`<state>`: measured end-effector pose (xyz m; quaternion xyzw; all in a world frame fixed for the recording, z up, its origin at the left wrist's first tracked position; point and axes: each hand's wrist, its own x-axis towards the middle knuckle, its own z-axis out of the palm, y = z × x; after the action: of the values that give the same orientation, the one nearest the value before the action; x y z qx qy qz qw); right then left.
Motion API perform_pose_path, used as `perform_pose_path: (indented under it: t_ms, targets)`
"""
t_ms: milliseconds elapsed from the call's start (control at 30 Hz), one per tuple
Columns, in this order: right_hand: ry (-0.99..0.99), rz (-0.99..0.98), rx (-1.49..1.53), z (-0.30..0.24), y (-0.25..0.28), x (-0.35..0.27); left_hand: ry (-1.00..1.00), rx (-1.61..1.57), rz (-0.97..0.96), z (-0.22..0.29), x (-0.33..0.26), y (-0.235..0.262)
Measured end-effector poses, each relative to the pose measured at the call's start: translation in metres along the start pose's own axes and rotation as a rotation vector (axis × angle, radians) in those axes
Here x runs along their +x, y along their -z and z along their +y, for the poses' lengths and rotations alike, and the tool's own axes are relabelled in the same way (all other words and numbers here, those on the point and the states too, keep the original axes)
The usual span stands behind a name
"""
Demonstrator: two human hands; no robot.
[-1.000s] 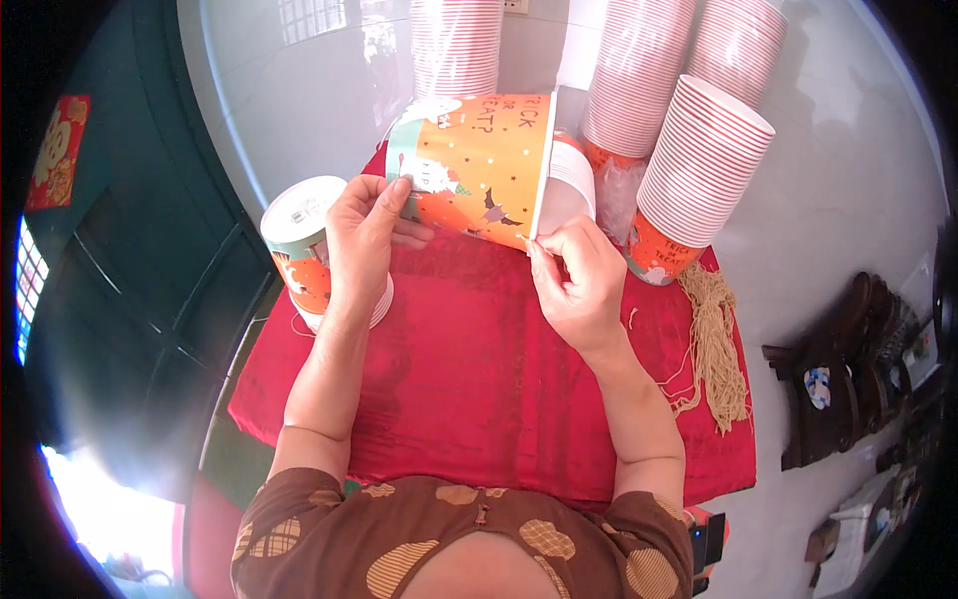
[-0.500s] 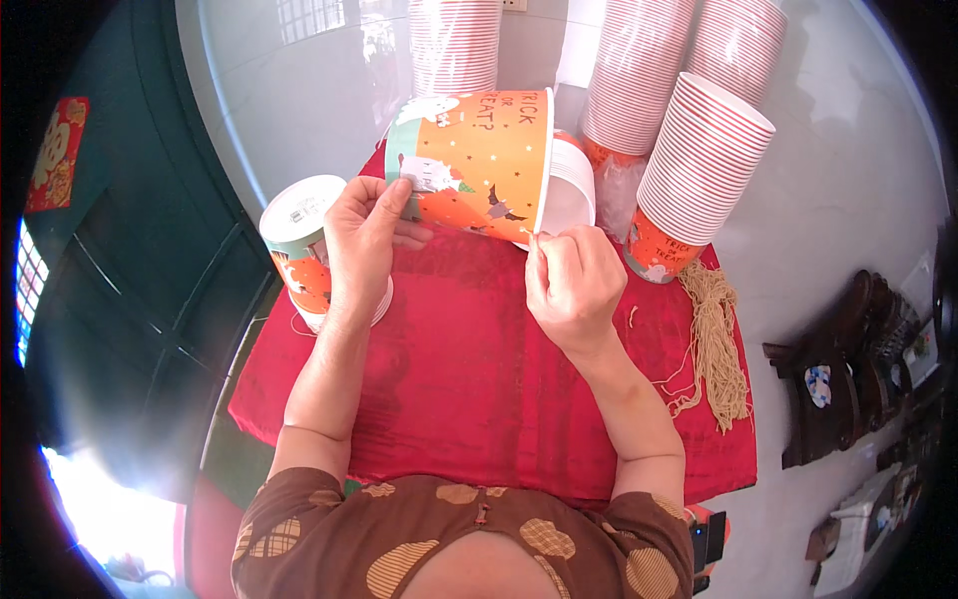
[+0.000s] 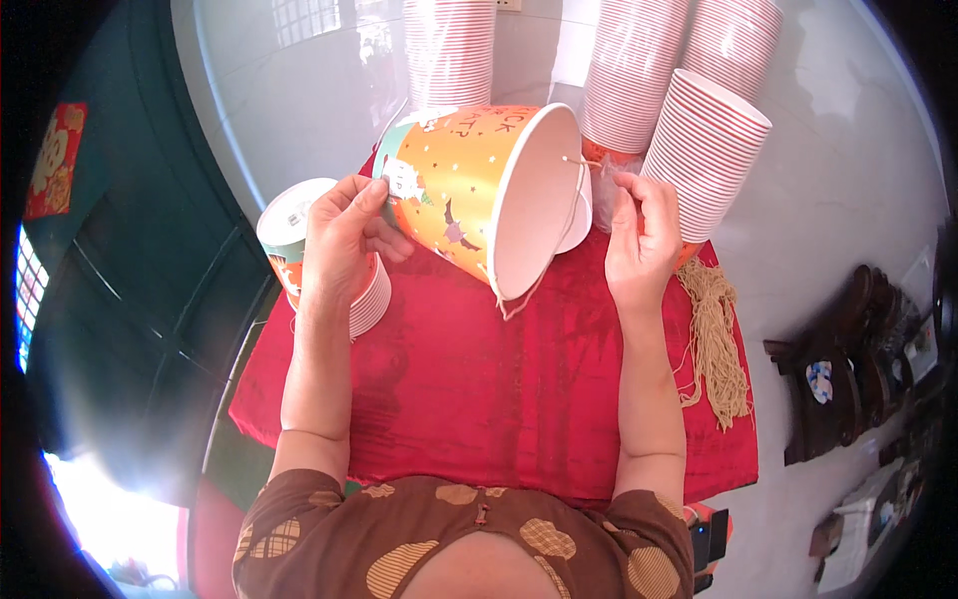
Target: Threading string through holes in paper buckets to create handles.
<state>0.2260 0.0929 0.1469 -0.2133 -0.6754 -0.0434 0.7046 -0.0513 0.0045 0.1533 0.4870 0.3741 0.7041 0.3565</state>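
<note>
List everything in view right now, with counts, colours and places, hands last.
Orange printed paper bucket: one, orange with white inside, tipped on its side above the cloth, held up.
Thin cream string: one, threaded through the bucket's rim, hanging in a loop.
Short stack of matching buckets: one stack, orange and teal, at the cloth's left edge.
Tall stacks of nested buckets with white rims: at least four, white and red, along the back.
Bundle of cream strings: one, on the cloth's right edge.
Red cloth: one, covering the table.
Dark shoes: several, on the floor at right.
Left hand: gripping the bucket's base.
Right hand: pinching the string near the rim.
</note>
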Motion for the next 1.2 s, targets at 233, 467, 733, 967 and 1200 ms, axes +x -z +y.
perform_pose_path:
  t_ms: [233,467,733,967,1200]
  targets:
    - [-0.006,-0.116,-0.136,0.005,0.004,0.003,0.045,0.018,-0.088,0.002,-0.001,-0.002]
    - [-0.130,-0.166,-0.065,0.015,0.010,-0.004,0.073,-0.048,-0.139,0.002,-0.001,-0.007]
    - [-0.546,-0.281,0.677,0.029,0.012,-0.008,0.087,-0.071,-0.149,0.001,0.000,0.000]
    - [0.048,-0.238,-0.329,0.001,0.001,-0.001,-0.013,0.177,0.014,-0.002,-0.003,-0.009]
    - [-0.335,-0.766,0.477,-0.024,0.016,-0.001,-0.072,0.211,0.131,-0.001,0.000,-0.008]
